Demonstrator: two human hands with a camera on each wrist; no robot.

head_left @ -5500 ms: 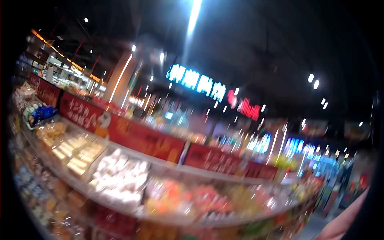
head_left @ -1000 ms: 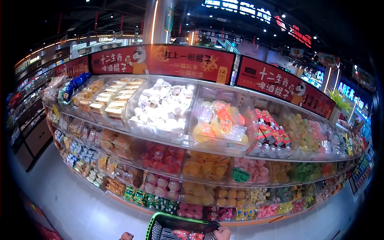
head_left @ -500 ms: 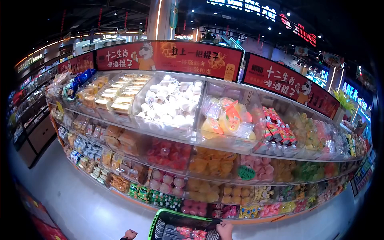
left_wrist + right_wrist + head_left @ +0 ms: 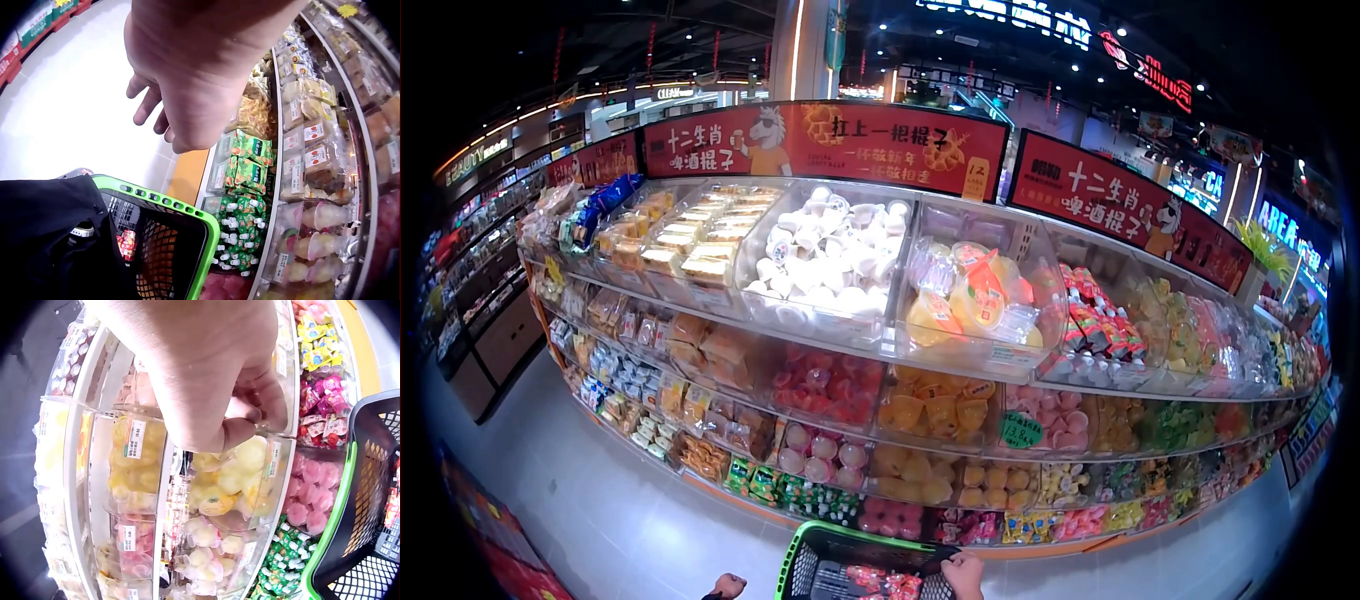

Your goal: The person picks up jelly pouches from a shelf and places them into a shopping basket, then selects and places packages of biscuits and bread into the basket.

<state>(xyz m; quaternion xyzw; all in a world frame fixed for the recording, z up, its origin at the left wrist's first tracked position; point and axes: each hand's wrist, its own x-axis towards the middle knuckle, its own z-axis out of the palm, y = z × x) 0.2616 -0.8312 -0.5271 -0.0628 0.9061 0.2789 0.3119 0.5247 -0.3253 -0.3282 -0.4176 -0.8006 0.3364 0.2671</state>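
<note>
A black shopping basket [image 4: 865, 553] with a green rim is at the bottom of the head view, with red-wrapped packets [image 4: 884, 582] inside. My left hand [image 4: 727, 586] is to the left of the basket, apart from it. In the left wrist view its fingers [image 4: 148, 105] hang loosely and hold nothing. My right hand [image 4: 963, 574] overlaps the basket's right edge in the head view. Seen from the right wrist, its fingers and thumb curl loosely, with no object visible in them, while the basket [image 4: 359, 500] shows off to one side.
Ahead stands a curved, tiered display [image 4: 830, 335] of clear bins with packaged sweets, jelly cups and cakes. Red sign boards [image 4: 825, 140] top it. Pale floor [image 4: 625, 500] runs along its base. Dark shelving [image 4: 490, 320] lines the left, and red boxes [image 4: 500, 530] stand lower left.
The earliest head view is blurred, tilted and aimed higher; now it looks down on the display, basket and both hands. Over the last second the view shifts slightly, and the hands stay much the same.
</note>
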